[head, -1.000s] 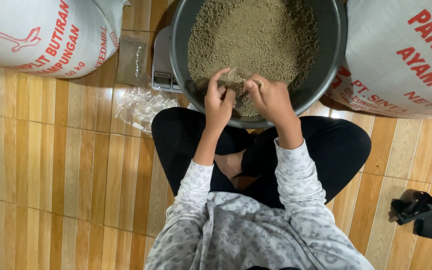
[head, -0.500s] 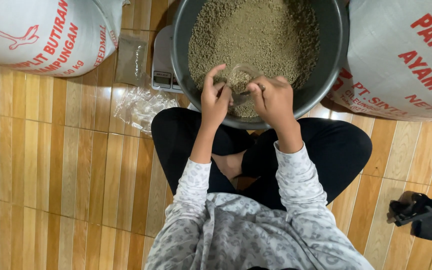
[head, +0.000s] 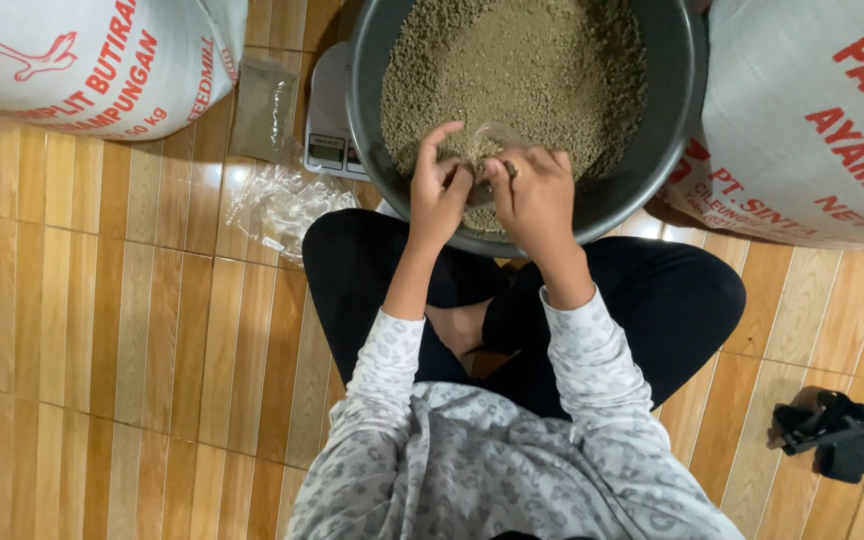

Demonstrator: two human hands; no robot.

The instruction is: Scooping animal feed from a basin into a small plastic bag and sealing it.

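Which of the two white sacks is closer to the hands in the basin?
The white sack on the right: it presses against the grey basin near the right hand. The left sack lies across the floor, beyond the scale.

Wooden floor bears sacks, basin, scale.

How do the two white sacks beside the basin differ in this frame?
The left sack lies on the floor apart from the grey basin and shows a red line drawing with its red print. The right sack presses against the basin's rim and shows red print only. Both are white, full and cut off by the frame.
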